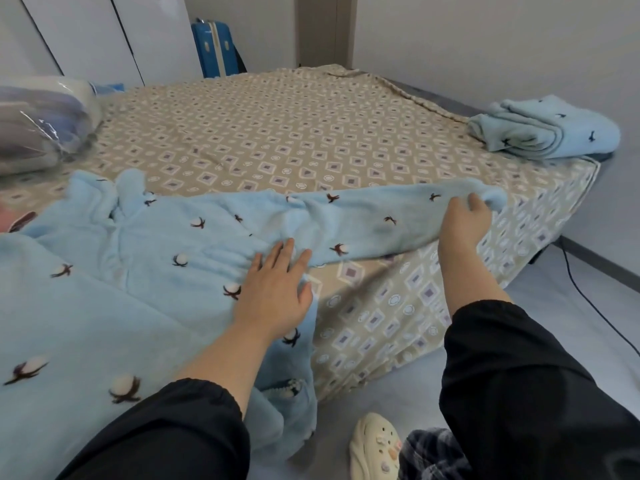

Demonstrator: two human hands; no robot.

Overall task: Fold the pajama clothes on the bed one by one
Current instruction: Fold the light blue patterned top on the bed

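A light blue fleece pajama top (pixel 145 258) with small cotton-flower prints lies spread over the near corner of the bed (pixel 277 133), part of it hanging over the edge. Its long sleeve (pixel 381 216) stretches out to the right along the bed's edge. My left hand (pixel 273 289) lies flat with straight fingers, pressing on the top where the sleeve begins. My right hand (pixel 465 220) grips the sleeve's cuff end (pixel 495 199). A second light blue pajama piece (pixel 543 128) lies folded at the bed's far right corner.
The bed has a beige diamond-patterned sheet. A plastic-wrapped bundle (pixel 41 123) lies at its far left. A blue suitcase (pixel 214 46) stands against the back wall. On the floor are a cream clog (pixel 375 448) and a black cable (pixel 588 299) at right.
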